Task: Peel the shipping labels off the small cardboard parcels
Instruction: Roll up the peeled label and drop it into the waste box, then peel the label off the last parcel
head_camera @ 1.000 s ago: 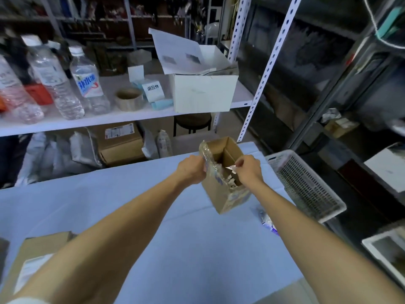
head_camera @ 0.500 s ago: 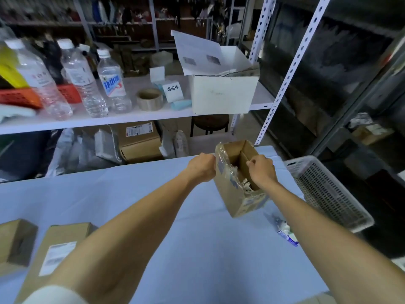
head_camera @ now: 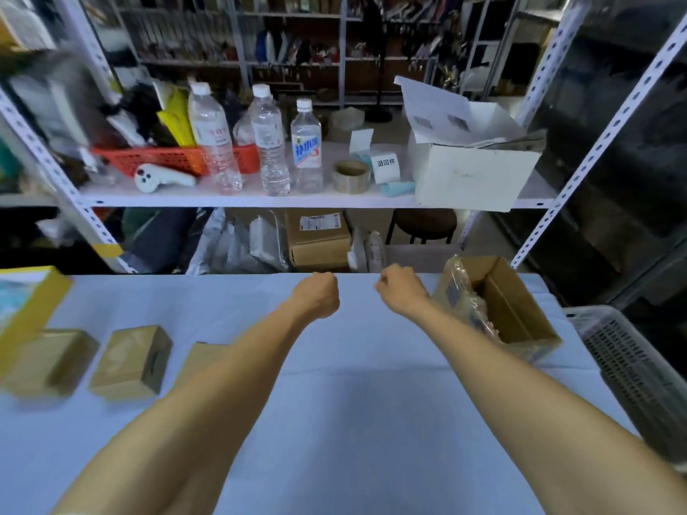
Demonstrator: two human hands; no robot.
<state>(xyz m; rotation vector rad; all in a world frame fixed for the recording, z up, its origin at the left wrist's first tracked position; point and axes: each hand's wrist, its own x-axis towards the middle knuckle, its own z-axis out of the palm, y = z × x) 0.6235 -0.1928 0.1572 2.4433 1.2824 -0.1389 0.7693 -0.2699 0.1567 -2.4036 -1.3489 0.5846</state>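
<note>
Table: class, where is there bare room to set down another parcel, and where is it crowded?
Bare: the wide middle of the table between the arms, down to the near edge; also the far strip between the yellow box and the left hand. Crowded: the left side with small parcels, the right side with the open box and basket.

Three small parcels [head_camera: 132,362] lie in a row on the left of the table [head_camera: 353,384]. The left hand [head_camera: 319,295] and right hand [head_camera: 399,291] are side by side, apart, over its far middle. An open carton [head_camera: 520,310] stands just right of the right hand, with a basket [head_camera: 632,366] further right. Behind the table, a shelf [head_camera: 241,200] carries bottles [head_camera: 269,143], a tape roll [head_camera: 351,176] and a box [head_camera: 472,180].
</note>
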